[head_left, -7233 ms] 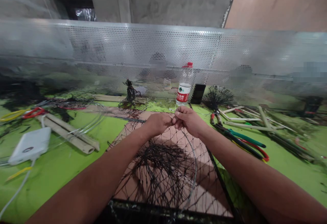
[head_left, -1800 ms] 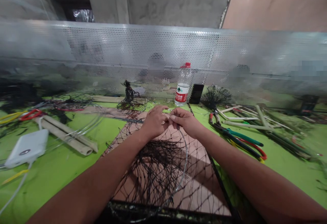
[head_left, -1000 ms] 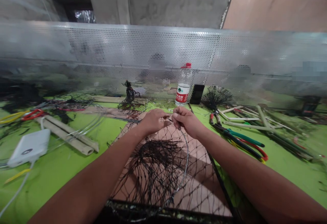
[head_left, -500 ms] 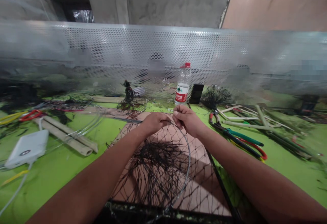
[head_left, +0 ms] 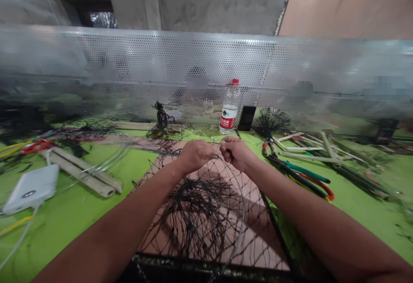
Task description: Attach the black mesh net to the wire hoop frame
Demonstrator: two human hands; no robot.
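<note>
Standing next to this bench: the biggest thing is the perforated metal screen point(head_left: 161, 68) running across the back. In front of it is the lime-green tabletop point(head_left: 80, 218), pretty cluttered. A brown board point(head_left: 258, 244) lies flat in the middle, right in front of the person, and the black netting point(head_left: 200, 214) is heaped on it, with a thin wire hoop point(head_left: 243, 210) running through the mesh.

The left hand point(head_left: 193, 156) and right hand point(head_left: 238, 153) meet at the far edge of that hoop, nearly touching each other. Both sets of fingers point(head_left: 210, 154) are curled tight, pinching the netting right at the wire. I can't make out which strand.

My guess is the net is feather-light, floppy and snaggy, while the wire is springy and keeps its curve. So holding at the rim, mesh pressed to the wire, looks like the sane grip.

Smaller stuff: bamboo sticks point(head_left: 82, 175) and a white power bank point(head_left: 30, 188) are off to the left, cutters point(head_left: 303, 175) to the right, and a water bottle point(head_left: 228, 111) stands by the screen.
</note>
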